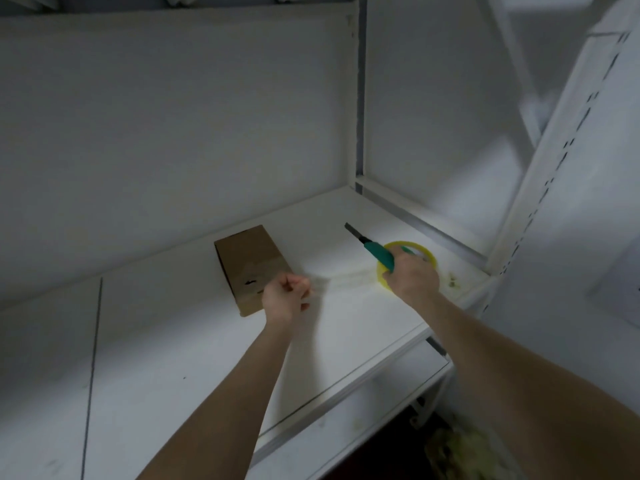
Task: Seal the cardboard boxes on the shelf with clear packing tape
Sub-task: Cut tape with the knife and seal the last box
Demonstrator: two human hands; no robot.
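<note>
A flat brown cardboard box (248,265) lies on the white shelf (173,341). My left hand (285,294) is at the box's near right corner and pinches the free end of a clear tape strip (343,277). That strip stretches right to a yellow-cored tape roll (420,252). My right hand (412,280) grips the roll together with a green-handled utility knife (375,252), whose blade points up and to the left.
The shelf's white back panel (173,133) and side panel (433,116) close it in behind and on the right. A slotted white upright (547,174) stands at the right front corner. A lower shelf (363,410) shows beneath.
</note>
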